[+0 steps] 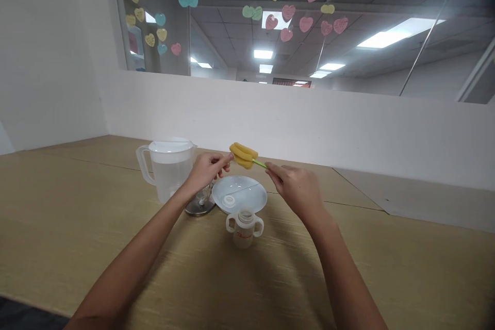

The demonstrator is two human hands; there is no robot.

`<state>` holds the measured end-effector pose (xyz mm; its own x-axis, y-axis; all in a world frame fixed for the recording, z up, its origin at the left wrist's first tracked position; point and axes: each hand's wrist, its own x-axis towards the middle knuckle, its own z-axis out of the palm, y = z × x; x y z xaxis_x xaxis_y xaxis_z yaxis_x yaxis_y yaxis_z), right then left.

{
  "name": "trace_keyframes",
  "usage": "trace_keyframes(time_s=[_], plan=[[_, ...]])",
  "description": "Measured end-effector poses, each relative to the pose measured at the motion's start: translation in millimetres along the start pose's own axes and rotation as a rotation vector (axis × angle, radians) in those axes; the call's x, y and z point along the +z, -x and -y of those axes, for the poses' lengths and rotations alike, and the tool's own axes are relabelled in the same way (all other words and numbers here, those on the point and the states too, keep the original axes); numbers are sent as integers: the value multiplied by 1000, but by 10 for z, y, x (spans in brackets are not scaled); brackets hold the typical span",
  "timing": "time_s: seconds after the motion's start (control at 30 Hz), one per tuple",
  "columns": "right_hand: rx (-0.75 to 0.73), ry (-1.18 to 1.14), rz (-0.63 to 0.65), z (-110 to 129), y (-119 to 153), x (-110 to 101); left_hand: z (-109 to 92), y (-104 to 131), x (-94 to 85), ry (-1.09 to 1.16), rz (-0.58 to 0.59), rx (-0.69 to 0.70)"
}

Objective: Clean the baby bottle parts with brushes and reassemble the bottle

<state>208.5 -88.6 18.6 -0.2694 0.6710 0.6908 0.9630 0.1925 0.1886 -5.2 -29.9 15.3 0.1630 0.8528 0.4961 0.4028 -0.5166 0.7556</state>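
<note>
A sponge bottle brush with a yellow head (243, 155) and a thin green handle (259, 163) is held up above the bowl. My right hand (299, 188) is closed round the handle. At the left end of the sponge, my left hand (209, 170) pinches its edge between thumb and finger. Below stands a small two-handled baby bottle (244, 237), upright with its top uncovered and red lettering on its front. Behind it sits a pale bowl (255, 203), with a white ring-shaped cap (229, 201) in it.
On the left stands a lidded clear pitcher (170, 172) with a big handle. Next to it, partly behind my left wrist, a round metal tray (200, 210) bears a small clear glass item. A white wall and a window with heart-shaped notes rise behind the wooden table (185, 289).
</note>
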Motion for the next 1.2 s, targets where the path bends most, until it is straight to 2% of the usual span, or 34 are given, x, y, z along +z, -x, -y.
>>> trace_keyframes(time_s=[0.1,0.2,0.3,0.37,0.43,0.5,0.57,0.63,0.83,1.0,1.2], plan=[[-8,-2,26,-1,-7,-5,8,-5,-77,-355,-82,162],[-3,-23,27,-4,-7,-6,35,-34,-137,-535,-124,232],[20,-79,-16,-34,2,-23,90,-71,-228,-706,-170,220],[30,-122,-65,-66,9,-41,153,-94,-316,-847,-165,150],[38,-151,-99,-95,12,-52,244,-113,-405,-963,-53,39],[50,-164,-100,-110,11,-53,357,-124,-459,-1028,156,-96],[55,-171,-79,-107,8,-45,479,-129,-452,-1053,353,-218],[56,-178,-60,-92,5,-36,600,-133,-387,-1070,443,-287],[31,-191,-35,-57,4,-38,926,-154,-152,-1149,422,-322],[31,-196,-20,-50,-1,-54,1144,-168,-111,-1195,449,-367],[34,-211,-1,-37,-9,-69,1310,-208,-98,-1210,474,-394]])
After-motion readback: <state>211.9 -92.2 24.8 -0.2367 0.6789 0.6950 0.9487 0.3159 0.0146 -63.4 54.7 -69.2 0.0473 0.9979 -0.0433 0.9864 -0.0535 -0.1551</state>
